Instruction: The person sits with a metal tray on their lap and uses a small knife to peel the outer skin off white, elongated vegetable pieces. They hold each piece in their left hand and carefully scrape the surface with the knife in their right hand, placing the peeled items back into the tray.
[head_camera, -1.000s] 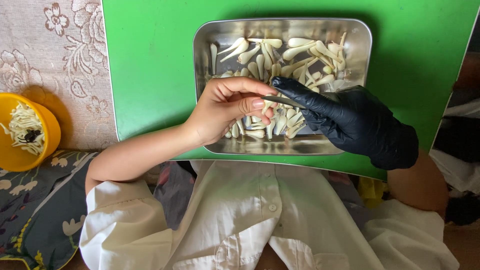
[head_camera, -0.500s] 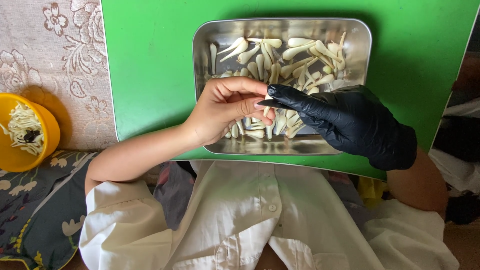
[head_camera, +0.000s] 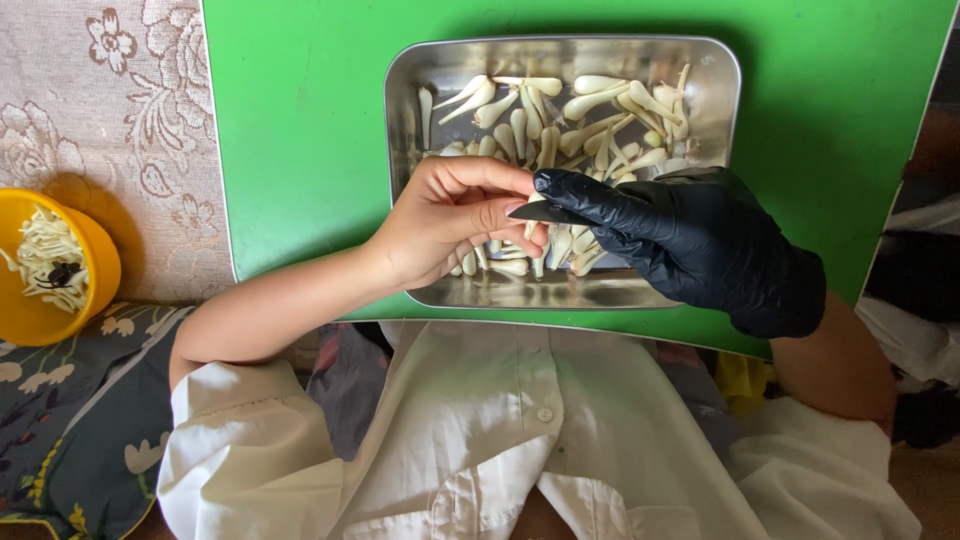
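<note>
- A single pale garlic clove (head_camera: 533, 222) is pinched between thumb and fingertips of the bare left hand (head_camera: 455, 220), held just above the steel tray (head_camera: 560, 292).
- The gloved right hand (head_camera: 690, 245) is closed on a small dark blade (head_camera: 540, 212); its tip rests against the clove, at the point where both hands meet.
- Judgement: the clove is being peeled or trimmed. The blade is best kept shallow, so that only skin is lifted and the flesh is not gouged.
- The left thumb lies very near the blade tip; the cut should be directed away from it, since that hand is ungloved.
- The work is best kept over the tray, so that anything dropped lands among the loose cloves (head_camera: 560, 120) heaped in its far half.
- A light grip on the clove is advised; the surface is judged slippery once skinned.
- The tray sits on a green worktop (head_camera: 300, 150). A yellow bowl (head_camera: 85, 300) of pale scraps stands well apart at the left, on a floral cloth (head_camera: 110, 120).
- Whether skin remains on the held clove cannot be told.
</note>
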